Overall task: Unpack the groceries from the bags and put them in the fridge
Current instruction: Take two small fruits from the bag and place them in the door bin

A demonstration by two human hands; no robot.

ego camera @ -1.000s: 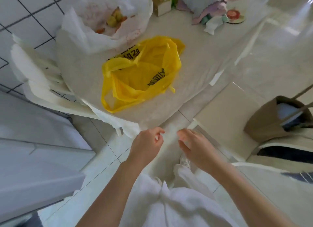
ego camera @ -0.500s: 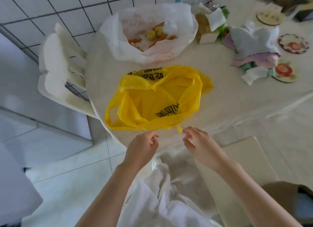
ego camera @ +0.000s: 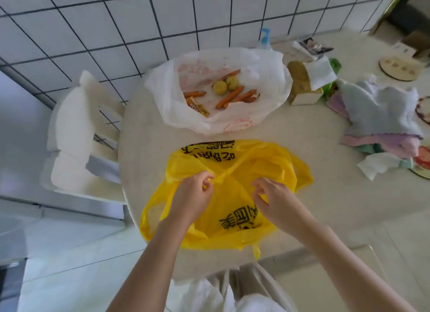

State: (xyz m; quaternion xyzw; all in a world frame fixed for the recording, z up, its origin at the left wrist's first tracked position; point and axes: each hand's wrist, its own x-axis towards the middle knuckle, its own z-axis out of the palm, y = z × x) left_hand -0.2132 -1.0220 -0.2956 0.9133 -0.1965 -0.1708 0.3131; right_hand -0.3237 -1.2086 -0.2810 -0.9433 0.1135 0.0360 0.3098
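fingers of left hand (ego camera: 190, 195) pinch a twisted handle of yellow plastic bag (ego camera: 223, 190); right hand (ego camera: 272, 197) fingers curl, pinching its inner film. bag lies on round table (ego camera: 325, 153), w/ white bag (ego camera: 216, 88) of carrots (ego camera: 229, 97) just behind.

Bare forearms; white top, seemingly beige trousers.

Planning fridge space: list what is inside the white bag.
In the open white bag: several carrots, two yellowish round fruits and a small orange-brown packet. Anything under the bag's folded sides is covered and cannot be seen.
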